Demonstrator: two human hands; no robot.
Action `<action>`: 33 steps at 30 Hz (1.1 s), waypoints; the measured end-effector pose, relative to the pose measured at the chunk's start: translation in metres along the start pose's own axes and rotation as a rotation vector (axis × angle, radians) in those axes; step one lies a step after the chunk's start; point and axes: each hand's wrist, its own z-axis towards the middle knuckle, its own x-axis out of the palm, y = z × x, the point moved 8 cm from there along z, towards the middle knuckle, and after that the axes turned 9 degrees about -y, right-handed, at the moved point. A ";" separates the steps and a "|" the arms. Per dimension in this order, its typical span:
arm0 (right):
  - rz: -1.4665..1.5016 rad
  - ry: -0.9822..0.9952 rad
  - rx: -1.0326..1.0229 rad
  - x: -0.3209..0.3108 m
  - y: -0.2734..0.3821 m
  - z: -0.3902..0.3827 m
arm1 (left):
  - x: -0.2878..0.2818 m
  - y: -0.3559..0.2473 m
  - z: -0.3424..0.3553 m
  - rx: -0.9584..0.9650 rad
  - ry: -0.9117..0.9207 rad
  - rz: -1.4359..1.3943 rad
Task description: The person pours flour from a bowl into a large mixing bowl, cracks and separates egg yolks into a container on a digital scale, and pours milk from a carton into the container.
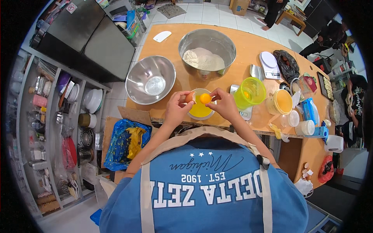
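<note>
Over a small white bowl (193, 115) of yellowish liquid egg, I hold the two parts of a cracked egg. My left hand (178, 105) pinches a brown eggshell half (189, 97). In my right hand (224, 101) is the other eggshell half, with a round orange yolk (205, 98) showing in it; the yolk hides most of that shell. Close to my right hand, a translucent green cup (254, 87) with yolk in it stands by a kitchen scale (246, 115); I cannot tell whether it rests on the scale.
A steel bowl (134, 79) stands to the left, and a larger one (232, 48) with flour lies beyond. On the right are a white scale (269, 60), a yellow-filled tub (272, 104) and a black bag (286, 64). A blue-lined box (116, 153) sits below left. Other people stand farther off.
</note>
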 end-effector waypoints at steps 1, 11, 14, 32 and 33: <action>0.000 0.002 0.000 0.000 -0.001 0.000 | 0.001 0.006 -0.001 -0.073 0.006 -0.109; -0.057 0.011 -0.012 0.001 -0.001 -0.002 | 0.007 0.010 -0.007 -0.198 0.060 -0.115; -0.052 0.014 -0.007 -0.001 0.000 -0.002 | 0.007 0.015 -0.008 -0.286 0.048 -0.062; -0.109 0.004 -0.109 0.003 0.013 -0.002 | 0.006 0.018 -0.004 -0.283 0.008 -0.095; -0.142 -0.008 -0.150 0.003 0.016 -0.003 | 0.007 0.020 -0.004 -0.312 0.008 -0.101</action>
